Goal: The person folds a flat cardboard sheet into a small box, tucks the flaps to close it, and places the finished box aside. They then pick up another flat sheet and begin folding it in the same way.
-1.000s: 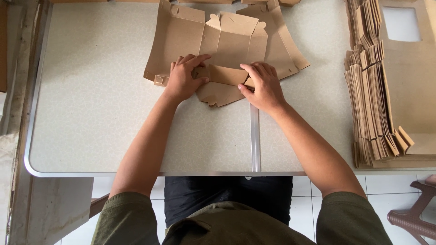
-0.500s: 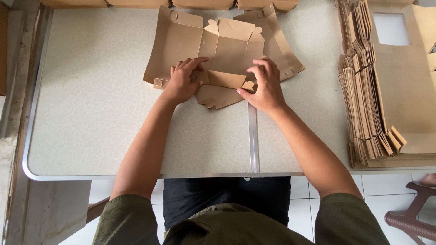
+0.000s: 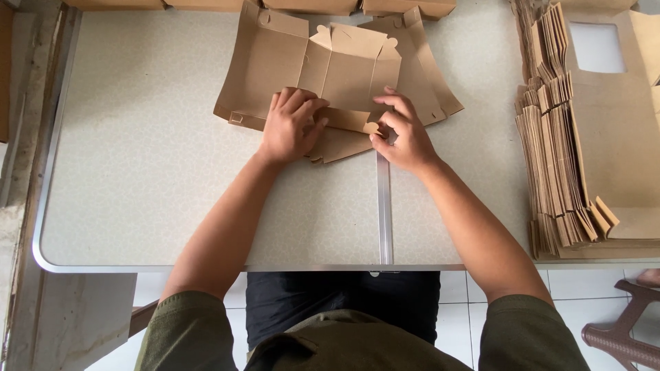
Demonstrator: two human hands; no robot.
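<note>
Over on the far middle of the tabletop sits a flat brown cardboard box blank, half folded. Left hand is pressed flat on the near flap, fingers curled down on it, holding it more than gripping. Right hand has thumb and forefinger pinched nearly closed on that flap's right tab end. Looks like the flap-folding stage to me; next bit probably needs that tab lined up carefully with its slot. Big stack of unfolded blanks waits at the right edge.
</note>
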